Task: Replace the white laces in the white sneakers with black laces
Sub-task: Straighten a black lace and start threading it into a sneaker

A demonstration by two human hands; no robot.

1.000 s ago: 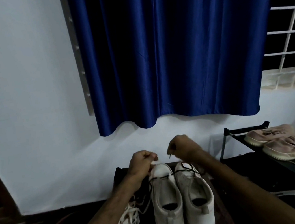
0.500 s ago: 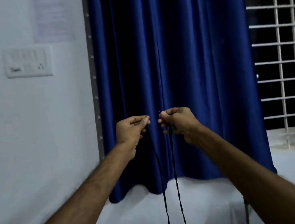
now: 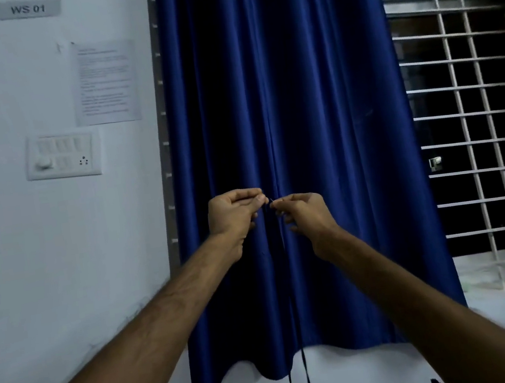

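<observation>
Both arms are raised in front of the blue curtain. My left hand pinches one end of the black lace between thumb and forefinger. My right hand pinches the other end, its tip close to the left hand's fingers. Two thin black strands hang straight down from the hands and leave the frame at the bottom. The white sneakers and the white laces are out of view below.
A blue curtain hangs straight ahead, with a barred window to its right. On the white wall at left are a switch panel, a printed sheet and a "WS 01" sign.
Both hands have risen from the sneakers, pulling the two lace ends upward. My view has tilted up, so the shoes have dropped out of sight. The hands have drawn closer together.
</observation>
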